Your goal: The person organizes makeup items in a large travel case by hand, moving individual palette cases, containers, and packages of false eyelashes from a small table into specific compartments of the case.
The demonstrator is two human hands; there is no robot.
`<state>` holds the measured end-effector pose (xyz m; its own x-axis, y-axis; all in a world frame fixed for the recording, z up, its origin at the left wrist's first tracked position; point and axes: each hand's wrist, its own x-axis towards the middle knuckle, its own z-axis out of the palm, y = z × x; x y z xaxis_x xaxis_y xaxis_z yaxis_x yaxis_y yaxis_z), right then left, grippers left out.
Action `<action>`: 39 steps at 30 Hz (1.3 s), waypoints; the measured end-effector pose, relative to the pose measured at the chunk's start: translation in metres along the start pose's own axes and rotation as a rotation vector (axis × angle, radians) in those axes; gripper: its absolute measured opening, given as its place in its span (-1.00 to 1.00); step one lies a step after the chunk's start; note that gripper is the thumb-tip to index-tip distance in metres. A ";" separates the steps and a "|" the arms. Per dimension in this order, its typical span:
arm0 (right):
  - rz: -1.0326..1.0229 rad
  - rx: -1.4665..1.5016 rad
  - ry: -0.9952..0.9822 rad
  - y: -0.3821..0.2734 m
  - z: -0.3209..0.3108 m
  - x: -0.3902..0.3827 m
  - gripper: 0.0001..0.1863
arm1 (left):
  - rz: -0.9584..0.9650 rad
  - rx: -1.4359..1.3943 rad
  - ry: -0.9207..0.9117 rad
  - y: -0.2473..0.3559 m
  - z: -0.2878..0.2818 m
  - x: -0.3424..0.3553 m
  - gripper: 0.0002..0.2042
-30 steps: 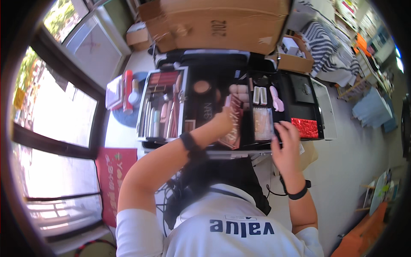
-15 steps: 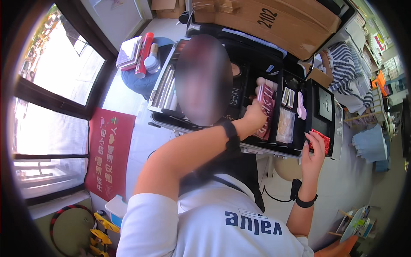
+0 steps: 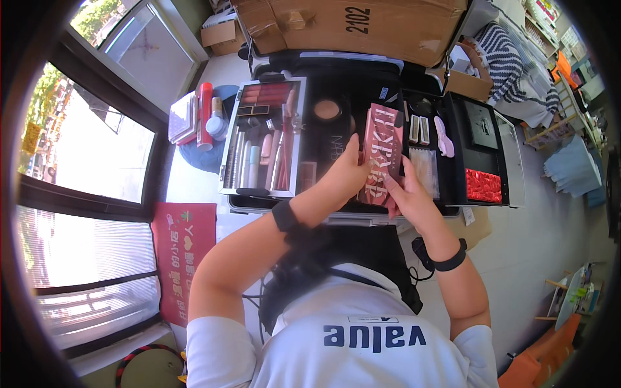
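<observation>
A flat pink makeup box (image 3: pixel 381 139), printed with large pale letters, is held tilted over the open makeup case (image 3: pixel 336 223). My left hand (image 3: pixel 343 171) is closed along its left edge. My right hand (image 3: pixel 414 197) grips its lower right side, thumb across the front and other fingers partly hidden. Left of the hands is a silver-framed tray (image 3: pixel 226 155) with lipsticks, tubes and pencils. A round powder compact (image 3: pixel 327 110) lies in the dark middle section. Beside my right hand are a clear packet (image 3: pixel 425 169) and a lilac tool (image 3: pixel 444 137).
A right-hand tray holds a shiny red packet (image 3: pixel 483 185) and a dark framed panel (image 3: pixel 482 123). Cardboard (image 3: pixel 310 29) lines the raised lid. At left, a blue stool (image 3: pixel 200 158) carries boxes and a red tube (image 3: pixel 205 116). A red mat (image 3: pixel 185 258) lies by the glass door.
The pink box has come up out of the case in my left hand. My right hand has moved left from the red packet and now grips the box too. The view has shifted.
</observation>
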<state>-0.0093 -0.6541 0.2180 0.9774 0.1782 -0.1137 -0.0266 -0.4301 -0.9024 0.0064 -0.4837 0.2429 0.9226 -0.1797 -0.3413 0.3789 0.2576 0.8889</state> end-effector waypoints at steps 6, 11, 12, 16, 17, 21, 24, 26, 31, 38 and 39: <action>0.088 0.368 -0.047 -0.008 -0.004 0.002 -0.49 | 0.586 1.183 0.268 0.039 -0.085 -0.004 -0.74; 0.051 0.401 -0.060 -0.008 0.000 -0.002 -0.52 | 0.231 1.386 0.721 0.062 -0.179 -0.027 -0.28; 0.069 0.432 -0.070 -0.006 -0.001 -0.001 -0.52 | 0.063 1.384 0.709 0.058 -0.178 -0.032 -0.12; 0.095 0.335 -0.044 -0.009 0.000 -0.004 -0.52 | -0.092 1.673 0.622 0.048 -0.133 -0.037 0.16; 0.096 0.338 -0.050 -0.007 0.003 -0.003 -0.52 | -0.088 1.697 0.661 0.045 -0.133 -0.035 0.09; 0.055 0.184 -0.057 0.012 0.011 0.003 -0.47 | 0.049 1.314 0.822 0.042 -0.182 -0.018 -0.05; 0.043 0.056 -0.051 0.011 0.024 0.007 -0.45 | -0.138 1.169 0.658 0.054 -0.218 -0.017 -0.20; 0.033 -0.163 -0.015 0.023 0.034 0.015 -0.47 | -0.133 1.022 0.649 0.057 -0.211 -0.020 -0.20; 0.113 -0.147 0.086 0.034 0.043 0.032 -0.53 | -0.078 1.024 0.757 0.051 -0.216 -0.020 -0.07; 0.186 -0.304 -0.008 0.054 0.041 0.042 -0.59 | -0.178 1.012 0.603 0.065 -0.206 -0.023 -0.15; 0.265 -0.377 0.015 0.040 0.046 0.037 -0.56 | -0.189 0.983 0.578 0.064 -0.210 -0.024 -0.13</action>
<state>0.0161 -0.6237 0.1581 0.9501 0.0073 -0.3118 -0.2006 -0.7512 -0.6288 0.0237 -0.2638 0.2440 0.8486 0.3899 -0.3576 0.5291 -0.6231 0.5761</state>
